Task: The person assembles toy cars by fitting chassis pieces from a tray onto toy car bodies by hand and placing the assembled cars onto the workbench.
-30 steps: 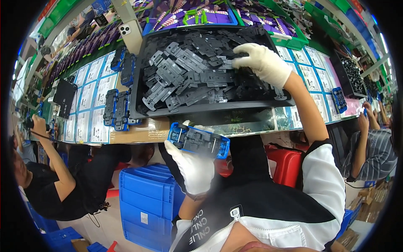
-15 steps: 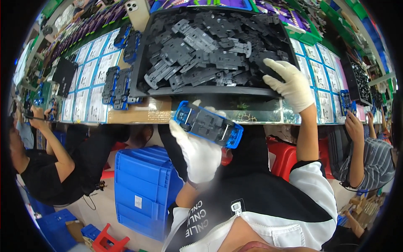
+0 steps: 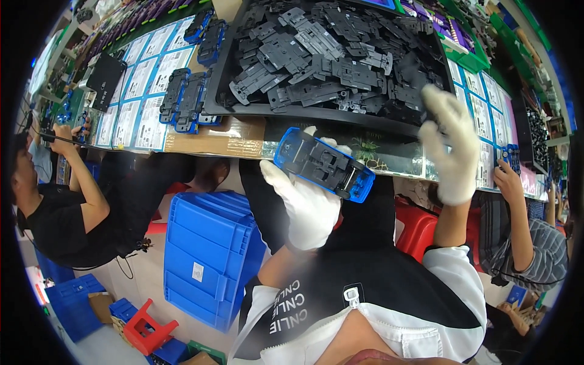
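My left hand (image 3: 309, 213), in a white glove, is closed round a blue toy car (image 3: 322, 165) turned underside up. Its black underside plate and an axle near the right end show; my fingers come up behind its far edge. My right hand (image 3: 453, 149), also gloved, is smeared by motion at the right front corner of a black bin (image 3: 322, 118). A blurred black plastic part (image 3: 418, 74) sticks out past its fingertips and seems pinched in them. The bin is heaped with black plastic car underside plates (image 3: 310, 39).
Several blue and black toy cars (image 3: 190, 97) lie left of the bin, beside cardboard (image 3: 237, 132) and labelled sheets (image 3: 137, 91). A blue crate (image 3: 210, 258) stands below the table, near red stools (image 3: 417, 228). Co-workers sit at left (image 3: 67, 207) and right (image 3: 526, 243).
My right hand has drawn back toward me and to the right, with the blurred black part at its fingertips. The toy car stays in my left hand; the whole view has shifted somewhat.
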### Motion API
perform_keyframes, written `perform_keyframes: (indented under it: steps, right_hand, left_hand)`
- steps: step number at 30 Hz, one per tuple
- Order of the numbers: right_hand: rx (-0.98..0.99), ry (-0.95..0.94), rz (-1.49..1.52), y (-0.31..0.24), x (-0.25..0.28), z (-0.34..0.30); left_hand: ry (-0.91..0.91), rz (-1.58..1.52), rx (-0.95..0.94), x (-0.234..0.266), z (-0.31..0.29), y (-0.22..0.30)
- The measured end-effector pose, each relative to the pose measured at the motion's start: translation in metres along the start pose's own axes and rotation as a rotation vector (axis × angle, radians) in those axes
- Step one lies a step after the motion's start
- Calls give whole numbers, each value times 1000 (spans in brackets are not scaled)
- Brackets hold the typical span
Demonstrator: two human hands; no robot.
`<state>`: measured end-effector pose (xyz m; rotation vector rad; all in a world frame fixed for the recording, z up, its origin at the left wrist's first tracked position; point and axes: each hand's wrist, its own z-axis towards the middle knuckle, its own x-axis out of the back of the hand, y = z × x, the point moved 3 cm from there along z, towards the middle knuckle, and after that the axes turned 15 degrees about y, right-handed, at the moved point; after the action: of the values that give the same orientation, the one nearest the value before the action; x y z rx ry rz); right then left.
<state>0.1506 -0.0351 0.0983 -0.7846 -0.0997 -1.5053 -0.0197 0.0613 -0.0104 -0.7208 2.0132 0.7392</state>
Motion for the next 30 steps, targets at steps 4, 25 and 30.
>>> perform_keyframes:
  steps: [4, 25, 30]
  right_hand:
    - [149, -352, 92, -57, -25, -29]
    - [-535, -163, 590, -20, -39, -68]
    - [-1113, -424, 867, -39, -48, -89]
  left_hand:
    - [16, 174, -168, -4, -2, 0]
    - [-15, 185, -254, -15, -9, 10]
    - [4, 257, -313, -8, -6, 7]
